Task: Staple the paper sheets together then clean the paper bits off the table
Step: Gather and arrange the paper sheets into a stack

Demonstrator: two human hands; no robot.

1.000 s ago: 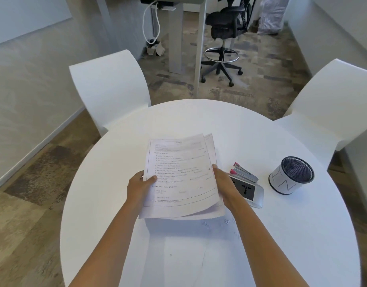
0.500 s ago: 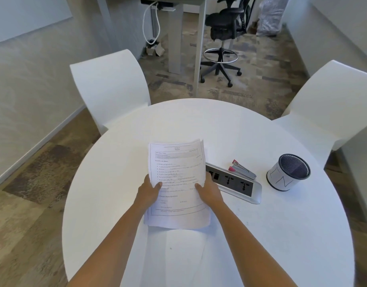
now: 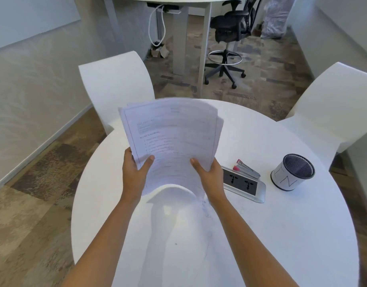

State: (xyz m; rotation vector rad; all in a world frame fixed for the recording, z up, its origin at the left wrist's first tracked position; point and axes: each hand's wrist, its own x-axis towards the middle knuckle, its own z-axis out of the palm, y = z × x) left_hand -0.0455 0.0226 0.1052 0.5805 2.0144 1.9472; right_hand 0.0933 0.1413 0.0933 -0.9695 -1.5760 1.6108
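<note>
Both of my hands hold a stack of printed paper sheets (image 3: 174,139) upright above the round white table (image 3: 282,235). My left hand (image 3: 135,172) grips its lower left edge, thumb on the front. My right hand (image 3: 209,175) grips the lower right edge. The stack bows and its bottom edge touches the table. A silver stapler with a pink end (image 3: 247,168) lies to the right on a power socket panel (image 3: 243,184). Small paper bits (image 3: 205,206) lie on the table by my right wrist.
A mesh pen cup wrapped in white paper (image 3: 292,172) stands at the right of the table. Two white chairs (image 3: 116,88) (image 3: 331,104) flank the far side. A black office chair (image 3: 228,44) and a desk stand behind.
The sheets lay flat and splayed on the table, then were squared up. Now both hands have tilted the stack upright, its lower edge on the table.
</note>
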